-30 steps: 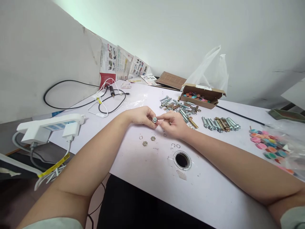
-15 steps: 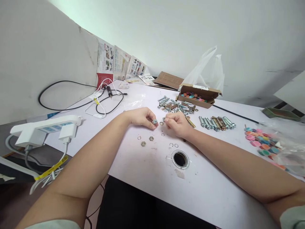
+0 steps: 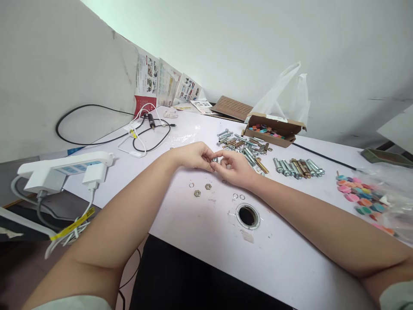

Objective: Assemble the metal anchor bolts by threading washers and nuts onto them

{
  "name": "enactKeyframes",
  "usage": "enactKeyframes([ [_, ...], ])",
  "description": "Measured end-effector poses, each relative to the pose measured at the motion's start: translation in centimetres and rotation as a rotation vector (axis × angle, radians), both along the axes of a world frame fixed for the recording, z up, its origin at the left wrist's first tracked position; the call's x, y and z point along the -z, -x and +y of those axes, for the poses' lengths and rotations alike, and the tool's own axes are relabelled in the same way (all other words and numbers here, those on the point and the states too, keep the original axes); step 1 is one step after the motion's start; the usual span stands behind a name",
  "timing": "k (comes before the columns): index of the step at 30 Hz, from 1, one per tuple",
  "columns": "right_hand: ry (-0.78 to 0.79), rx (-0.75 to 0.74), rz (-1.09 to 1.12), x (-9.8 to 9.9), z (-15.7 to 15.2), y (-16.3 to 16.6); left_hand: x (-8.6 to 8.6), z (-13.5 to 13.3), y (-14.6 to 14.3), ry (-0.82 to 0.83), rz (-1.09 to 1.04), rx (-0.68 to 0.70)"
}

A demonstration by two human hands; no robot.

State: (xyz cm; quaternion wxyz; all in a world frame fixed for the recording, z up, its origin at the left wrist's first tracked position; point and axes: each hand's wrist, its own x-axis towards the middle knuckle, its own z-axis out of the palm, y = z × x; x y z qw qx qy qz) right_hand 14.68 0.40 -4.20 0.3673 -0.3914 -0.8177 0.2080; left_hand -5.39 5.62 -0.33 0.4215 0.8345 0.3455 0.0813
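My left hand point(image 3: 193, 156) and my right hand point(image 3: 237, 168) meet over the middle of the white table point(image 3: 200, 232). Between their fingertips is a small silver bolt with a nut point(image 3: 215, 159); both hands pinch it. On the table just in front of them lie two loose hex nuts point(image 3: 202, 190), a washer point(image 3: 191, 185) and two small rings point(image 3: 238, 196). A pile of loose bolts point(image 3: 243, 144) lies just beyond the hands.
A row of anchor bolts point(image 3: 298, 167) lies right of the pile, with coloured discs point(image 3: 359, 196) farther right. A cardboard box point(image 3: 274, 128) of coloured pieces stands behind. A cable hole point(image 3: 247, 215) opens near the front. A power strip point(image 3: 61, 168) and cables point(image 3: 145, 133) sit at the left.
My right hand drew back a little from the bolt, then closed in again so that both hands pinch it. The camera shifted slightly.
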Motion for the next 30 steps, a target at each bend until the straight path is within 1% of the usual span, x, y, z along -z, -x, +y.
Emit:
enactKeyframes([
  [3,-0.043,0.051,-0.002,0.1,0.1,-0.4,-0.4,-0.3,-0.1,-0.087,-0.014,-0.012],
  [6,-0.087,0.098,-0.003,0.1,0.3,-0.9,-0.7,-0.5,-0.3,-0.211,-0.04,-0.067],
  [8,-0.16,0.12,-0.028,0.1,0.3,-1.3,-0.8,-0.6,-0.6,-0.313,-0.052,-0.101],
  [10,-0.244,0.157,-0.067,0.1,0.2,-1.8,-0.9,-0.7,-0.8,-0.397,-0.071,-0.1],
  [12,-0.28,0.195,-0.101,-0.3,0.2,-2.3,-1.1,-0.9,-0.9,-0.418,-0.091,-0.097],
  [14,-0.216,0.207,-0.109,-1.3,0.3,-2.8,-1.3,-1.1,-1.0,-0.375,-0.1,-0.123],
  [16,-0.069,0.222,-0.101,-2.9,0.7,-3.7,-1.4,-1.1,-0.8,-0.316,-0.104,-0.165],
  [17,0.009,0.261,-0.113,-3.9,0.9,-4.3,-1.4,-1.1,-0.8,-0.293,-0.106,-0.183],
  [18,0.071,0.309,-0.141,-4.9,1.3,-5.1,-1.4,-1.1,-0.7,-0.273,-0.106,-0.196],
  [20,0.136,0.449,-0.235,-6.8,1.9,-7.4,-1.3,-0.9,-0.5,-0.242,-0.092,-0.219],
  [22,0.177,0.597,-0.317,-8.0,2.2,-10.1,-1.1,-0.8,-0.5,-0.22,-0.059,-0.237],
  [23,0.185,0.653,-0.361,-8.2,2.2,-11.5,-1.0,-0.7,-0.6,-0.213,-0.038,-0.242],
  [24,0.2,0.711,-0.417,-8.1,1.9,-12.8,-0.9,-0.6,-0.6,-0.207,-0.02,-0.246],
  [26,0.17,0.813,-0.544,-7.1,1.0,-14.9,-0.8,-0.6,-0.8,-0.191,0.005,-0.249],
  [28,0.155,0.869,-0.597,-5.5,-0.4,-16.3,-0.8,-0.7,-0.9,-0.167,0.021,-0.247],
  [30,0.142,0.881,-0.669,-4.0,-2.0,-17.1,-0.9,-0.8,-1.0,-0.151,0.029,-0.243],
])
